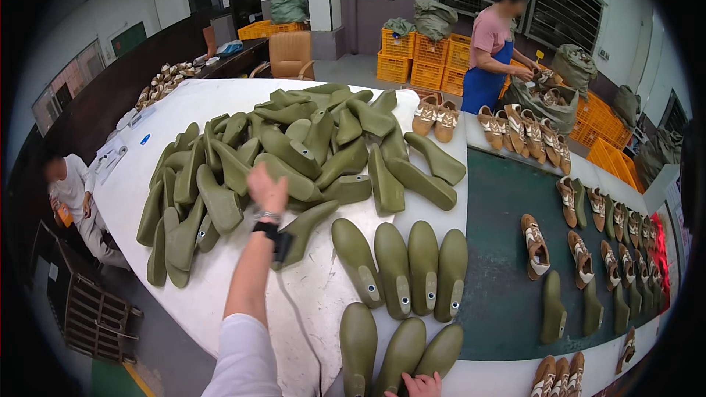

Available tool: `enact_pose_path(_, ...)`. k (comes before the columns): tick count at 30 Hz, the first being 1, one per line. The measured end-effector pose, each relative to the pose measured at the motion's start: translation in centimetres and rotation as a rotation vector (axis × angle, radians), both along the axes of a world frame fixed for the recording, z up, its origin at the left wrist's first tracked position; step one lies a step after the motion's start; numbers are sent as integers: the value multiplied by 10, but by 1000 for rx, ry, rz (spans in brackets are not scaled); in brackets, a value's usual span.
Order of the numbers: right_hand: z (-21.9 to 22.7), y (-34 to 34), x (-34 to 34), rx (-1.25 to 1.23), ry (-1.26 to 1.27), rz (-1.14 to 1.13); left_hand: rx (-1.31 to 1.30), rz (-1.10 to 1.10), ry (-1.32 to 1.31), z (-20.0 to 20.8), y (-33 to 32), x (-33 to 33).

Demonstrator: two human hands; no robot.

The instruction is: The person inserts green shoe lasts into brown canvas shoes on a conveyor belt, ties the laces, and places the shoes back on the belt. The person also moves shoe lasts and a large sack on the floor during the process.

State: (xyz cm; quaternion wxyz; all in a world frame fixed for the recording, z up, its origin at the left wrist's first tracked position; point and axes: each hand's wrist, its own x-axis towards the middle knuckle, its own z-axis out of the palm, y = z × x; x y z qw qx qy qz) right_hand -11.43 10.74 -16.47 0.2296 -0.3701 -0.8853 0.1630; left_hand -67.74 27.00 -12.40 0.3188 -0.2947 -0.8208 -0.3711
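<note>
In the head view, the left hand [268,190] reaches into a heap of green shoe lasts [220,202] on the white tabletop [198,307] — whether it grips one, I cannot tell. The right hand [422,385], partly cut off, is at a lined-up last [443,345] — its grip unclear too.

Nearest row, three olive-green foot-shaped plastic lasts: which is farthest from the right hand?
The leftmost last; the right hand is at the other two.

Wears on the left arm [248,279] 1 plain white sleeve [244,356], 1 silvery bracelet [269,215] and, just behind it, 1 black wrist strap [263,228] bearing a boxy device [282,247].
</note>
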Motion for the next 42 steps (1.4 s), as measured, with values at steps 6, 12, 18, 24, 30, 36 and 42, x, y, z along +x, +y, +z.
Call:
enact_pose_path(6, 1, 5, -7, 35, -14, 10, -304, 567, -570, -15, -104, -55)
enact_pose_path(12, 1, 7, -9, 7, -40, 0, -135, 466, -794, -43, -108, -69)
enact_pose_path(18, -2, 8, -9, 0, 4, -13, 599, -499, -1532, 11, -179, -24)
enact_pose_path(24, -3, 9, -9, 22, -26, 5, 711, -976, -1659, 66, -164, 94)
enact_pose_path(30, -7, 9, -8, 60, -50, 35, 663, -1229, -1736, 99, 18, 93)
enact_pose_path(36, -7, 10, -8, 61, -40, 37, 287, -714, -1069, 35, 80, 68)
enact_pose_path(42, -7, 10, -8, 64, -38, 42, -71, 128, -54, -50, -93, -46)
